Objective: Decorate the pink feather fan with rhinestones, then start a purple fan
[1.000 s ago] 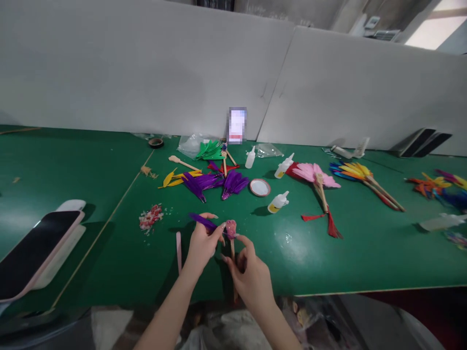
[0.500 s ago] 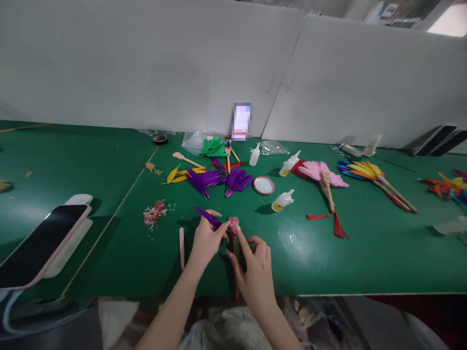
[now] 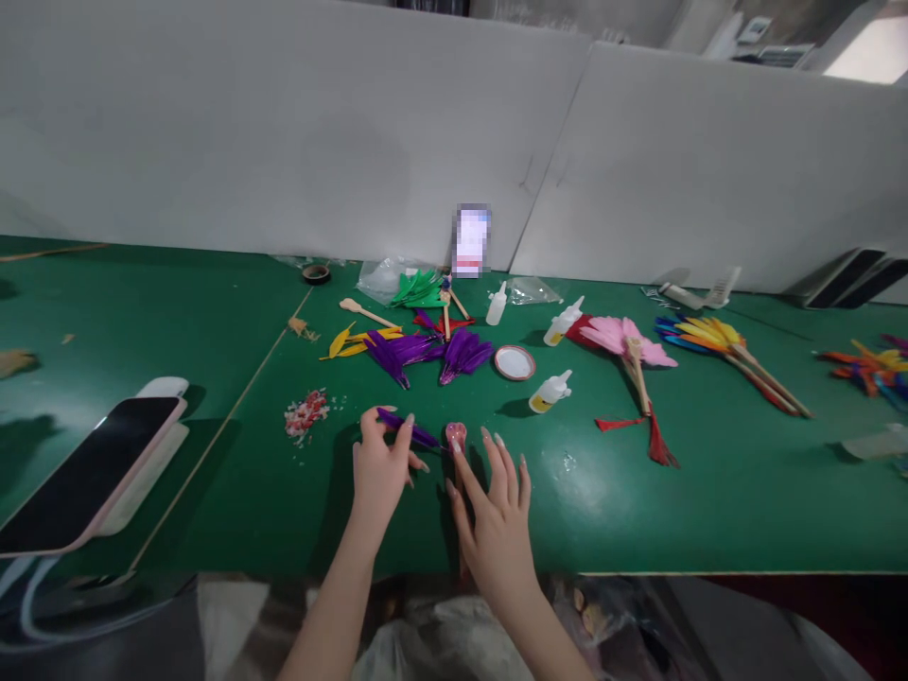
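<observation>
A purple feather [image 3: 418, 432] is pinched between the thumb and fingers of my left hand [image 3: 381, 473], its quill end pointing right. That tip comes close to the pinkish, glossy head of a wooden fan handle [image 3: 455, 432], which lies on the table with its shaft toward me. My right hand [image 3: 493, 515] has its fingers spread, the index fingertip pressing just below the handle's head and the thumb beside the shaft. Part of the shaft is hidden by this hand. Beyond my hands lie two bunches of purple feathers [image 3: 464, 355].
Glue bottles [image 3: 550, 392] and a small white dish [image 3: 515, 362] stand ahead on the green table. Red and white chips [image 3: 306, 414] lie left, near a large phone-like device [image 3: 92, 473]. A pink feather fan [image 3: 624, 340] and multicoloured feathers [image 3: 709, 333] lie right. A wall [image 3: 284, 142] closes the back.
My left hand has drawn back left from the handle's head with the purple feather. My right hand's fingers have spread out, its index finger still on the handle.
</observation>
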Demonstrator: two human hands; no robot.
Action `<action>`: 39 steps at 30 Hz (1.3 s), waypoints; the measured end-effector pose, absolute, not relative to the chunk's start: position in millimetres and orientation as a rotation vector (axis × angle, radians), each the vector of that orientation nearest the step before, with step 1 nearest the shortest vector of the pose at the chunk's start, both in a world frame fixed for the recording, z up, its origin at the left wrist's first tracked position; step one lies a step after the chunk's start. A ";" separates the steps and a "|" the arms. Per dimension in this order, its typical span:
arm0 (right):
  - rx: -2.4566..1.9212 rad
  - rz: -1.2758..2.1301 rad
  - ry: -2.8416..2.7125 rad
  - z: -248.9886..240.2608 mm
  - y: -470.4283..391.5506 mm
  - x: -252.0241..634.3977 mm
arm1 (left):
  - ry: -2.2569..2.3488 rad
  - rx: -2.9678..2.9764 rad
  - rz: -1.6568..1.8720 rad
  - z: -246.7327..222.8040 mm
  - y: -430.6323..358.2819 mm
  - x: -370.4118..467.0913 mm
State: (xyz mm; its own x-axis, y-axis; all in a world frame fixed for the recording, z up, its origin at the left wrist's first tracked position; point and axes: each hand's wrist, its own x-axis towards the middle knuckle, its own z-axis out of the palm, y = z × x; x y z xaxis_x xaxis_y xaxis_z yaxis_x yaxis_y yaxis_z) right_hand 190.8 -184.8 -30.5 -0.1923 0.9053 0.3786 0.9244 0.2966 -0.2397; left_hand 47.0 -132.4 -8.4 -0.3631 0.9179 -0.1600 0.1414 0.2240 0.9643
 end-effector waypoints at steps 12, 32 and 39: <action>-1.633 -0.019 -2.133 -30.7 -184.8 191.1 | 1.787 1.155 1.144 -5.8 -127.0 22.9; -1.635 0.062 -2.107 -26.2 -185.4 189.5 | 1.812 1.194 1.027 -4.5 -129.3 18.4; -1.688 0.058 -2.047 -29.5 -185.9 189.9 | 1.776 1.205 0.992 -6.8 -125.5 16.5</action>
